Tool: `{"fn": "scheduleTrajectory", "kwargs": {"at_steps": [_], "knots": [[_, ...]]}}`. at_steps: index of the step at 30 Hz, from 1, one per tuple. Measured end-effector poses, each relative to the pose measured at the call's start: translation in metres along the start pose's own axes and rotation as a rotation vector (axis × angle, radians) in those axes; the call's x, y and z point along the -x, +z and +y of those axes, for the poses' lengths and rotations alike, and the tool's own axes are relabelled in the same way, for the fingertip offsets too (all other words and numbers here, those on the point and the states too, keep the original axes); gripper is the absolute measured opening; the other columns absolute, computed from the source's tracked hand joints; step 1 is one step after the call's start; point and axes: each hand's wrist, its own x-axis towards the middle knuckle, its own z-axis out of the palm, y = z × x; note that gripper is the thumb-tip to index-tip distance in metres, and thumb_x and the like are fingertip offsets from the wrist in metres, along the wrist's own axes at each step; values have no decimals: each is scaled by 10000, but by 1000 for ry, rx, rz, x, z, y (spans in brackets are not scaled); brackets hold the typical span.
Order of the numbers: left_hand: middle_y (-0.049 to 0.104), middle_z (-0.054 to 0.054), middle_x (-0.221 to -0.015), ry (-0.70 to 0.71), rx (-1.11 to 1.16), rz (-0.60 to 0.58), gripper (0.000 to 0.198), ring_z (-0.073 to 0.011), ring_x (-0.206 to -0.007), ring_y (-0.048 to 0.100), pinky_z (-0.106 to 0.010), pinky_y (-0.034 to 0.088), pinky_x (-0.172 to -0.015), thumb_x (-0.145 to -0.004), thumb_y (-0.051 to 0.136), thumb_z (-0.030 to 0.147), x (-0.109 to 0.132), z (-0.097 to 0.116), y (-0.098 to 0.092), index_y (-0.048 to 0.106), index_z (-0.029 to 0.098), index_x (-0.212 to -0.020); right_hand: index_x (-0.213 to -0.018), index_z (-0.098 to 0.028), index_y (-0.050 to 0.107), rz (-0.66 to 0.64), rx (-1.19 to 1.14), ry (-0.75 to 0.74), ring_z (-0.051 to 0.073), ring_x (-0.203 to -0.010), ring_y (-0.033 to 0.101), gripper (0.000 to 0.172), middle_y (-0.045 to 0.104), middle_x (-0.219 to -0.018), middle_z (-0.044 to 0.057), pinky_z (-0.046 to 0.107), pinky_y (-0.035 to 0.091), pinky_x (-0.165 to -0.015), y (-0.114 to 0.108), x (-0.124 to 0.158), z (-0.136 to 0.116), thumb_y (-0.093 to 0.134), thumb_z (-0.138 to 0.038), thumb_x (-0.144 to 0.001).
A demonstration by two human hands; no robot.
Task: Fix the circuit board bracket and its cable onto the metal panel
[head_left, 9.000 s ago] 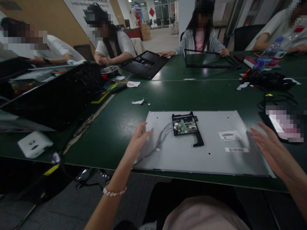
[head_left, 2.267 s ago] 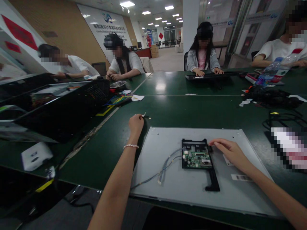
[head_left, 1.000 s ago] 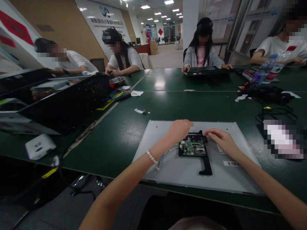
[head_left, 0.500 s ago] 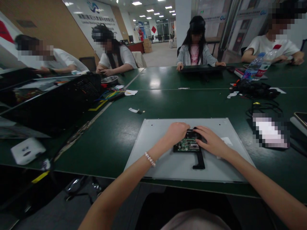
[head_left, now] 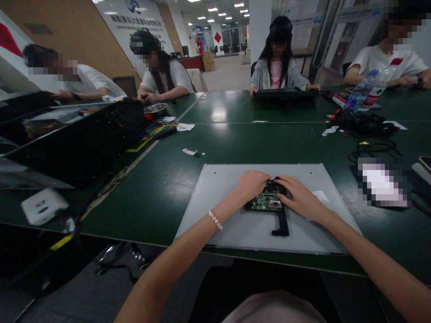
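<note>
A grey metal panel [head_left: 235, 224] lies flat on the green table [head_left: 168, 179] in front of me. A small green circuit board [head_left: 267, 202] in a black plastic bracket [head_left: 280, 224] sits at the panel's middle. My left hand [head_left: 252, 185] is curled at the board's upper left edge, fingers closed against it. My right hand [head_left: 299, 197] rests on the board's upper right edge, fingers pressed down on the bracket. What the fingertips pinch is hidden.
A black open case [head_left: 77, 134] and a white box [head_left: 43, 206] stand at the left. Coloured wires [head_left: 158, 129], paper scraps [head_left: 190, 151], black cables [head_left: 373, 148] and a water bottle [head_left: 362, 92] lie about. Several other people sit around the far side.
Both hands came together onto the circuit board; the left left the paper scrap, the right slid from beside the board onto its top edge. Since half a second ago, hardly any movement.
</note>
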Motion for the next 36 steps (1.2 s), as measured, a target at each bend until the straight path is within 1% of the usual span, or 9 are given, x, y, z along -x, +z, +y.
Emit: {"fn": "scheduleTrajectory", "kwargs": {"at_steps": [10, 15, 19, 22, 24, 26, 30, 33, 36], "knots": [[757, -68, -972, 12, 53, 23, 279, -206, -883, 698, -301, 508, -782, -928, 498, 201, 5, -3, -5, 752, 224, -1041, -1333, -217, 550, -5, -48, 9, 302, -1294, 505, 425, 565, -1371, 138, 542, 394, -1106, 0, -1, -2, 522, -353, -930], [754, -76, -913, 26, 63, 19, 272, -196, -851, 696, -291, 510, -780, -939, 496, 248, 3, -3, -12, 763, 198, -961, -1426, -264, 460, -10, -85, 15, 285, -1370, 435, 478, 441, -1498, 118, 526, 367, -1133, 0, 0, -6, 481, -361, -958], [748, -82, -974, -15, 45, 54, 264, -198, -904, 691, -297, 513, -825, -926, 503, 240, -1, -15, -16, 757, 188, -979, -1453, -277, 423, 70, -108, 59, 284, -1385, 417, 489, 421, -1511, 103, 526, 352, -1145, -3, 0, -8, 448, -382, -976], [739, -79, -993, -162, -10, 96, 269, -196, -913, 681, -298, 507, -841, -915, 492, 231, -1, -46, -20, 752, 192, -971, -1440, -280, 434, 140, -124, 80, 275, -1355, 454, 466, 477, -1460, 99, 527, 350, -1146, -6, 0, -8, 435, -379, -984], [732, -75, -1014, -300, -47, 131, 274, -198, -949, 668, -295, 491, -868, -907, 483, 217, 3, -77, -27, 744, 199, -987, -1409, -262, 465, 178, -139, 98, 267, -1324, 484, 433, 522, -1412, 107, 517, 361, -1138, -8, 0, -8, 423, -375, -993], [716, -84, -1084, -466, -69, 198, 295, -210, -1012, 647, -304, 471, -911, -903, 474, 207, 11, -112, -36, 718, 194, -1069, -1370, -243, 499, 211, -154, 127, 267, -1290, 514, 402, 561, -1366, 115, 513, 382, -1119, -9, 0, -7, 408, -379, -1002], [637, -125, -1236, -774, -224, 364, 324, -282, -1148, 559, -404, 400, -989, -892, 475, 210, 36, -173, -53, 660, 175, -1156, -1326, -242, 536, 260, -181, 188, 282, -1234, 554, 384, 599, -1318, 113, 529, 420, -1072, -7, 0, -3, 405, -400, -1001], [599, -148, -1259, -902, -254, 340, 399, -313, -1152, 532, -435, 393, -966, -873, 532, 297, 51, -200, -55, 609, 174, -1245, -1314, -243, 549, 267, -204, 202, 284, -1213, 571, 383, 612, -1303, 111, 530, 435, -1055, -5, -1, 0, 408, -405, -997], [602, -147, -1227, -915, -237, 262, 371, -321, -1133, 526, -445, 384, -961, -859, 560, 351, 59, -214, -49, 653, 180, -1175, -1309, -250, 556, 270, -218, 193, 282, -1215, 573, 380, 615, -1306, 106, 520, 447, -1044, -5, -1, -1, 408, -402, -993]]}}
